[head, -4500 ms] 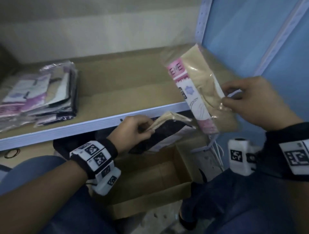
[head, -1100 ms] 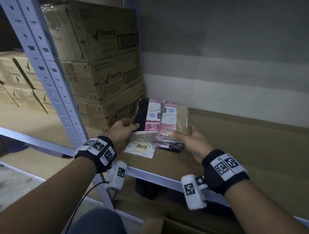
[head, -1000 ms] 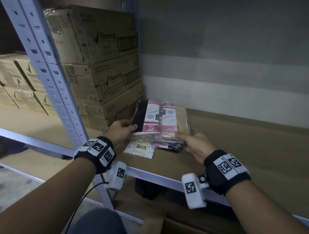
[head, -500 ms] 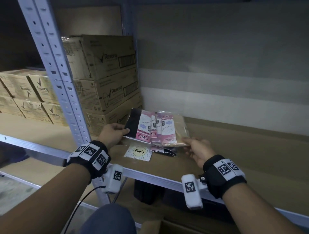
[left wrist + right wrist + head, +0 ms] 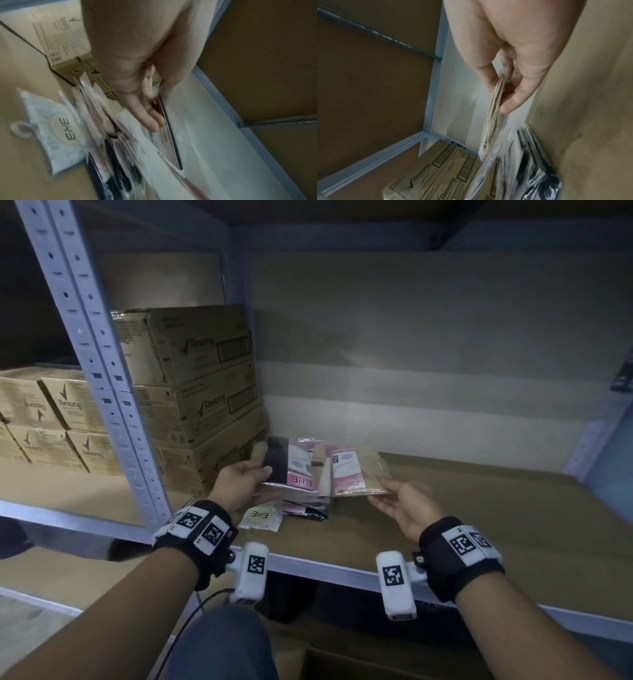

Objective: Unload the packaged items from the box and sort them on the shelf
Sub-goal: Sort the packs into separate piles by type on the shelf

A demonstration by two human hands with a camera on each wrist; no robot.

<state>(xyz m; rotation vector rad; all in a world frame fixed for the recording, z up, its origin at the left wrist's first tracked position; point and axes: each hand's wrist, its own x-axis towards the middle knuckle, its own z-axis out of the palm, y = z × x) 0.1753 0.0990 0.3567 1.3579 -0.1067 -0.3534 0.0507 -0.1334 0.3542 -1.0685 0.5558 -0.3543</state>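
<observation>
Black packet pinched in left hand, beige packet in right hand — apart over the shelf stack, presumably sorting by colour.

We see glossy, crinkled clear plastic wrapping the black packet and the beige packet, with pink printed paper inserts inside. The beige cloth looks matt and ribbed at its edge in our right wrist view. The shelf board is matt brown fibreboard, slightly rough; its upright is smooth painted metal with punched holes. The Rexona cartons are dull corrugated cardboard. Our wristbands look like black cloth.
</observation>
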